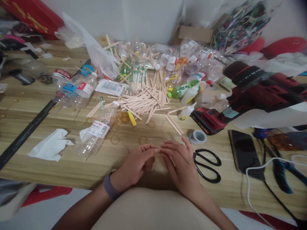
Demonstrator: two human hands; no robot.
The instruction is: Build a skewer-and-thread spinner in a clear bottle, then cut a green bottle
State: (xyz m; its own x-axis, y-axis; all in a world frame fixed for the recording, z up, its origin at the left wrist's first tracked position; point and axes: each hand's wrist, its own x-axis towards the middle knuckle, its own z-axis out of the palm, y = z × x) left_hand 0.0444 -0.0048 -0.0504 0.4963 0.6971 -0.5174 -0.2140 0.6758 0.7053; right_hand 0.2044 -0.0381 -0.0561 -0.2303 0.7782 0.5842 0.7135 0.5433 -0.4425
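My left hand (137,164) and my right hand (181,164) meet fingertip to fingertip above the table's front edge. Thumb and forefinger of the left are pinched at a tiny greyish thing, too small to name. The right hand's fingers are pressed together at the same spot, its thumb mostly hidden. Black-handled scissors (208,164) lie right beside the right hand, blades partly covered by it. Just beyond is a small spool of thin wire (199,136). Rubber bands (143,139) and a yellow-handled tool (131,118) lie past the left hand.
Loose wooden sticks (144,102) are heaped mid-table, with plastic bottles (172,62) behind them. An empty bottle (97,132) and crumpled tissue (51,145) lie left. At right are a cordless drill (254,92), a phone (246,153), pliers (283,175) and a white cable (248,188).
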